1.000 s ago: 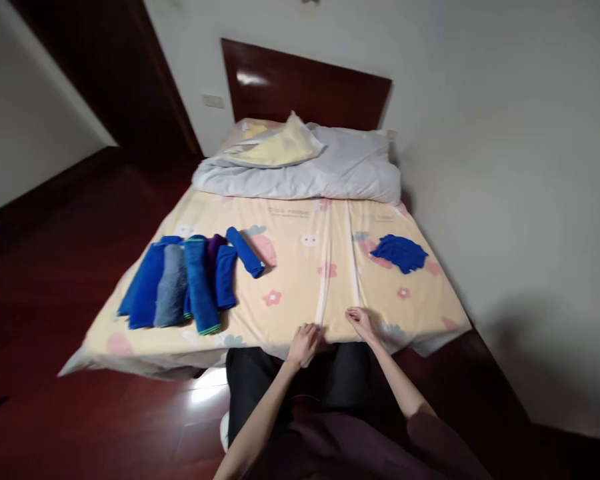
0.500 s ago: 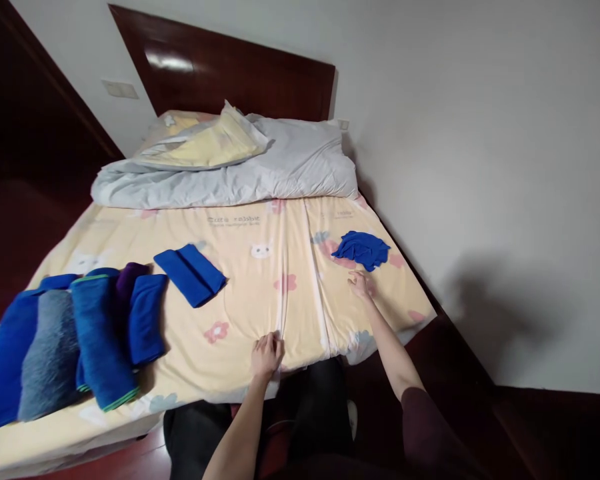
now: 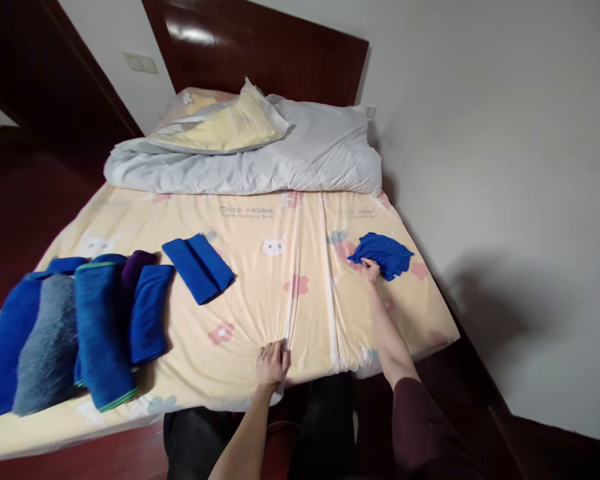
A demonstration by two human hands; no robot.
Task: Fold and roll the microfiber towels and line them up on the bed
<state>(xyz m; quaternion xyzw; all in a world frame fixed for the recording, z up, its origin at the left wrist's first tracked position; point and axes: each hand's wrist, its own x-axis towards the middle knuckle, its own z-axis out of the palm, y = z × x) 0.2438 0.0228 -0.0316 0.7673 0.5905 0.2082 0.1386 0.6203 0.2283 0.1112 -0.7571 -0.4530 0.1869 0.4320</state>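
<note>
Right hand [image 3: 371, 270] has advanced across the bed sheet [image 3: 260, 293] to the crumpled blue cloth [image 3: 386, 253] at its far right, fingers curled on the cloth's near edge, grip unconfirmed, so pick-up is judged begun; left hand [image 3: 273, 363] stays palm-down on the near crease, any pinch indeterminable.

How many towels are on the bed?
7. Left row: end towel, grey towel, green-edged towel, purple towel, short towel. Mid-bed: folded towel. At the right hand: crumpled towel. More may be hidden.

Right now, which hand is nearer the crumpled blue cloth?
Right. The right hand touches the crumpled blue cloth; the left hand grips the bedsheet, far short of it.
</note>
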